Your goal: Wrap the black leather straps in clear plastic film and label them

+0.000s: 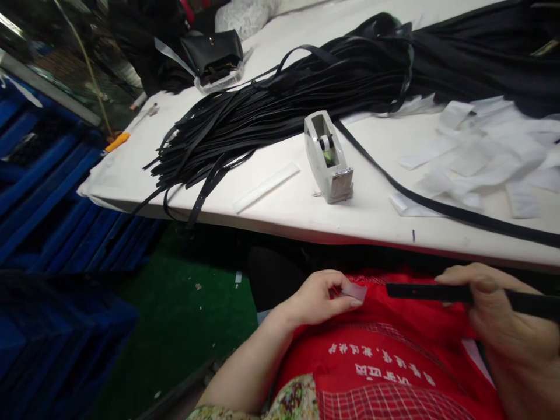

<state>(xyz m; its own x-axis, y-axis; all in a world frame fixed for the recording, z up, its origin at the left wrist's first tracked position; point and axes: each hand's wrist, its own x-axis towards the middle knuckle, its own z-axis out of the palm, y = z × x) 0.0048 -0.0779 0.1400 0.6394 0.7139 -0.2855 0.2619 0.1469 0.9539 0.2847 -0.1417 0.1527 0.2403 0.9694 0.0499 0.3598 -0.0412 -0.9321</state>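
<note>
My left hand [317, 297] is low over my red apron [394, 361], fingers pinched on a small translucent piece of tape [354, 291]. My right hand [499, 318] is closed round a flat black strap [420, 291], whose free end points left toward the tape, a short gap apart. The same strap runs off to the right past my fingers. On the white table [284, 210] above stands a white tape dispenser [329, 157]. A big heap of black straps [306, 87] lies behind it.
One long black strap [437, 204] trails across the table to the right edge. White paper pieces [481, 157] are scattered at right, a white strip [265, 187] lies left of the dispenser. A black bag [213, 52] sits at the far end. Blue crates [52, 204] stand at left, above green floor [184, 326].
</note>
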